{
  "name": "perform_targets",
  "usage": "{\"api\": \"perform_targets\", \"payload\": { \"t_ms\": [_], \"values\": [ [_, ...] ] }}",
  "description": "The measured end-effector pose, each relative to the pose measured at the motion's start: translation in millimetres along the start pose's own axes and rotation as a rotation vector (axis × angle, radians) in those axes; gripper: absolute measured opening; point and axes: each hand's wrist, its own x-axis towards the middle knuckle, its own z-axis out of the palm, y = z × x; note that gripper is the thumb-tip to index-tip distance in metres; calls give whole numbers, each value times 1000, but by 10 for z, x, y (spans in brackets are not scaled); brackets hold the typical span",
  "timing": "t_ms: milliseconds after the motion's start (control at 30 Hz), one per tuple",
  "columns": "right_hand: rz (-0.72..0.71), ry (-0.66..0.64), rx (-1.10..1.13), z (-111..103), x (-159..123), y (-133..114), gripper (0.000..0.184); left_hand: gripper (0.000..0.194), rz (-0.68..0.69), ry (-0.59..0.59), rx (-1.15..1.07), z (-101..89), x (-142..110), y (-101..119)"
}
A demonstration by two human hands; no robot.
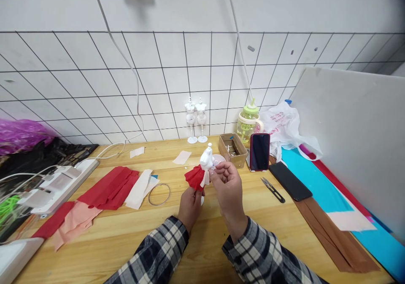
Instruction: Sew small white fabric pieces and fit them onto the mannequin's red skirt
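Note:
A small white mannequin figure (206, 158) wearing a pleated red paper skirt (195, 178) is held up over the wooden table (126, 233). My left hand (189, 206) grips it from below, around its stand. My right hand (227, 187) is closed beside the figure's waist, fingertips pinched at the skirt's right edge. Both sleeves are plaid.
Red, pink and white paper sheets (107, 189) and a metal ring (159, 194) lie left. Two white mannequins (196, 119), a cardboard box (233, 149), a bottle (248, 124), an upright phone (260, 151), snips (272, 190), a black phone (290, 180) and coloured sheets (316, 183) sit right. A power strip (53, 185) lies far left.

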Motion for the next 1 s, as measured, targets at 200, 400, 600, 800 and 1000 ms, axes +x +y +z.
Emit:
{"api": "perform_targets", "payload": {
  "t_ms": [200, 400, 600, 800, 1000],
  "values": [
    [-14, -19, 8, -11, 41, 0, 25, 41, 51, -62, 49, 6, -30, -47],
    [-132, -35, 1, -56, 108, -29, 21, 45, -45, -38, -51, -9, -20, 89],
    [-533, -48, -410, -126, 9, -228, 8, 36, -141, 19, -205, -3, -73, 269],
    [-654, -55, -664, -93, -82, -303, 7, 21, -148, -11, -266, 19, -144, 222],
    [-660, -28, -682, -114, -94, -250, 7, 18, -121, -41, -246, 17, -147, 176]
  ]
}}
